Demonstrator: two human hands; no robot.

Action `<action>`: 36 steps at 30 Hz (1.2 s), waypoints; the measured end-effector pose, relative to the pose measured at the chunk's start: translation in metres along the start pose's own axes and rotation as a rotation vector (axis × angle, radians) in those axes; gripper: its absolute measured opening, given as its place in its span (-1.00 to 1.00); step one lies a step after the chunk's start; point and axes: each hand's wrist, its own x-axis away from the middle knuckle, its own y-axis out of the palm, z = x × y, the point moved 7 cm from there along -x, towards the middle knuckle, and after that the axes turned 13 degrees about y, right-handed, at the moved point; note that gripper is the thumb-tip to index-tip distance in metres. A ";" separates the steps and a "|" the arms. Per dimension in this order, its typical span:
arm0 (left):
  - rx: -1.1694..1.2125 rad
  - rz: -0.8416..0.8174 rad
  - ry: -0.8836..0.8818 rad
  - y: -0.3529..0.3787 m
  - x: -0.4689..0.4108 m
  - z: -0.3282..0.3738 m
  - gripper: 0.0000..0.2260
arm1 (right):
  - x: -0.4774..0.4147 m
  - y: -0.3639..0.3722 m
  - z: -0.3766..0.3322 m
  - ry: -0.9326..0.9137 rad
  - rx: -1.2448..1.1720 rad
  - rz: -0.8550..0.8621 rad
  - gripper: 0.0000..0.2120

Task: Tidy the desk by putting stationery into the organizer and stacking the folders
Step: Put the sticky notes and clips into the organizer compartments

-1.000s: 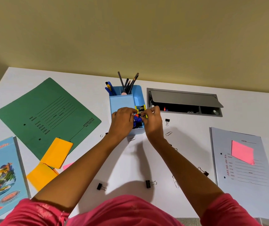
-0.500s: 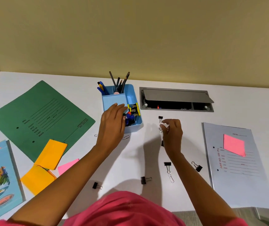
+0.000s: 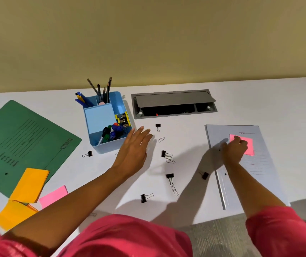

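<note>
The right hand (image 3: 235, 149) pinches the left edge of the pink note (image 3: 247, 144), which lies on the pale folder (image 3: 259, 175) at the desk's right. The left hand (image 3: 136, 145) is flat, fingers straight and holding nothing, just beside the blue organizer (image 3: 107, 147). Binder clips (image 3: 169, 176) and paper clips (image 3: 161, 139) are scattered on the white desk (image 3: 241, 101). A green folder (image 3: 18, 138) lies on the left, with a tan wall (image 3: 148, 43) behind.
</note>
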 end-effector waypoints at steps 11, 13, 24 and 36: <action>-0.086 -0.202 -0.242 0.034 -0.004 -0.026 -0.41 | -0.027 0.011 0.023 0.099 0.264 -0.083 -0.59; -0.080 -0.212 -0.247 0.036 -0.004 -0.025 -0.41 | -0.027 0.010 0.023 0.039 0.304 -0.064 -0.66; 0.019 -0.188 -0.236 0.031 -0.004 -0.017 -0.46 | -0.019 0.012 -0.010 -0.166 0.522 -0.184 -0.77; 0.311 -0.015 -0.165 0.015 -0.013 0.006 -0.57 | 0.017 -0.002 -0.019 -0.189 0.239 -0.048 -0.87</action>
